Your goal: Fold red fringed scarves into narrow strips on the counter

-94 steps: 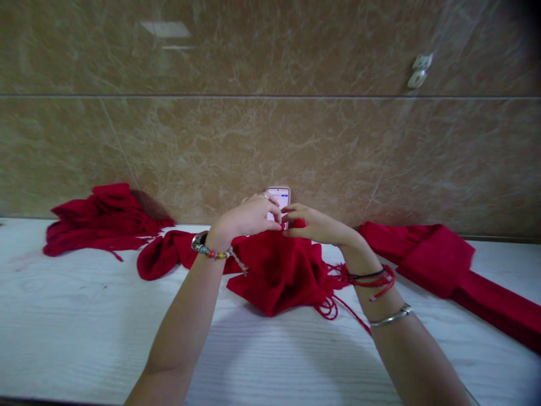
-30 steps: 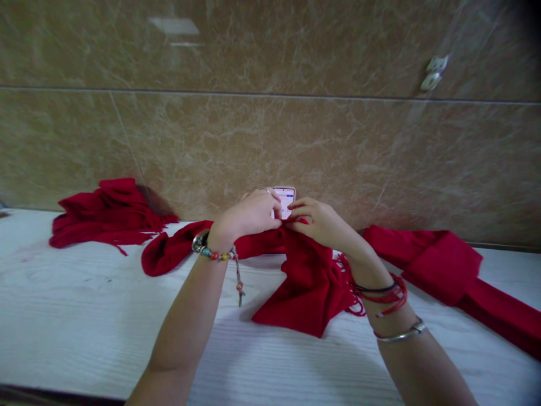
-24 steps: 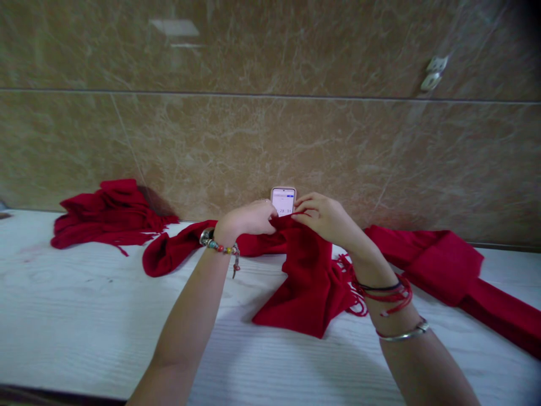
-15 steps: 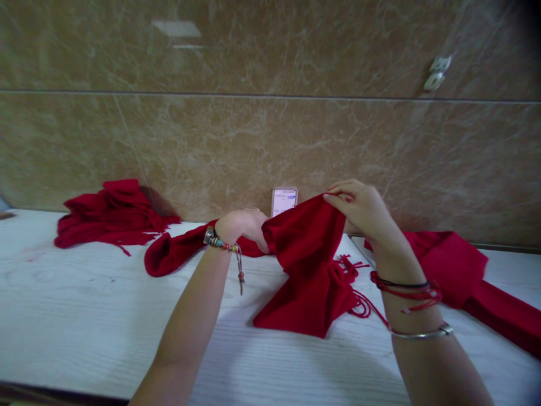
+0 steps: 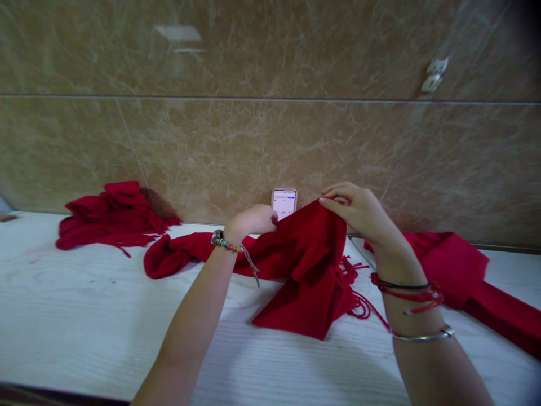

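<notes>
A red fringed scarf [image 5: 304, 282] lies partly on the white table, its middle raised between both hands. My right hand [image 5: 355, 208] pinches the upper right edge between thumb and fingers. My left hand [image 5: 253, 221] is closed at the scarf's upper left edge, its fingertips partly hidden at the cloth. From beneath that wrist, one end of the scarf trails left and curls over on the table. Strands of fringe hang out at the right, below my right hand.
A crumpled red fringed cloth [image 5: 114, 217] lies at the left against the marbled wall [image 5: 211, 152]. More folded red cloth [image 5: 448, 265] lies at the right. A phone [image 5: 284, 202] with a lit screen leans on the wall. A small cat-shaped piece [image 5: 434, 75] is on the wall.
My left hand has shifted right and up to the scarf's top edge, and the cloth under it is now stretched toward the left. My right hand keeps its pinch, moving slightly left.
</notes>
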The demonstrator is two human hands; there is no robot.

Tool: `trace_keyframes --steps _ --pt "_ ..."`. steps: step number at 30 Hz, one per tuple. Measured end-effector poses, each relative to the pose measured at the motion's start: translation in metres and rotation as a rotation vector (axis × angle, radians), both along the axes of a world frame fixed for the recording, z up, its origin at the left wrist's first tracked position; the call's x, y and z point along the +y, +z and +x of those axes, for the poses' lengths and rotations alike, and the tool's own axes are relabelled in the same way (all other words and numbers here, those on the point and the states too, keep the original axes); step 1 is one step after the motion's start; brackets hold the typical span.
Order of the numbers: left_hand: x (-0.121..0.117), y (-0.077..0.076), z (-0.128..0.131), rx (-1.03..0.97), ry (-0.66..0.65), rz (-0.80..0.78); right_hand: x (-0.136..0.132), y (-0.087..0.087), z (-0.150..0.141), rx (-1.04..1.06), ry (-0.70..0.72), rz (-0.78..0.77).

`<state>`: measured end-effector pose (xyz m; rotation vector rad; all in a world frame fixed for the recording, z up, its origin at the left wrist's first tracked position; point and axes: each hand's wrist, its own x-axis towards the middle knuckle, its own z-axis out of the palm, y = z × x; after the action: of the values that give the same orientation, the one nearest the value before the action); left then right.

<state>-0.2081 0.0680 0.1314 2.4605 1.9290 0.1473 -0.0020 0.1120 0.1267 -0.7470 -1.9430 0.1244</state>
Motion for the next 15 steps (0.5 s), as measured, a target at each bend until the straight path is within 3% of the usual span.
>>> trace_keyframes --steps 4,6,10,15 --pt "-0.001 0.006 -0.022 -0.064 0.114 0.115 0.011 -0.002 0.013 0.024 -0.101 -0.012" --pt "-0.002 0.009 -0.028 -0.091 0.128 0.186 0.016 -0.006 0.016 -0.069 -0.127 -0.041" --pt "-0.006 0.013 -0.018 -0.120 0.007 0.255 0.015 -0.014 0.009 -0.318 -0.039 -0.054" --pt "-0.019 0.018 0.008 -0.100 -0.142 0.283 0.001 -0.018 -0.017 -0.337 0.124 -0.004"
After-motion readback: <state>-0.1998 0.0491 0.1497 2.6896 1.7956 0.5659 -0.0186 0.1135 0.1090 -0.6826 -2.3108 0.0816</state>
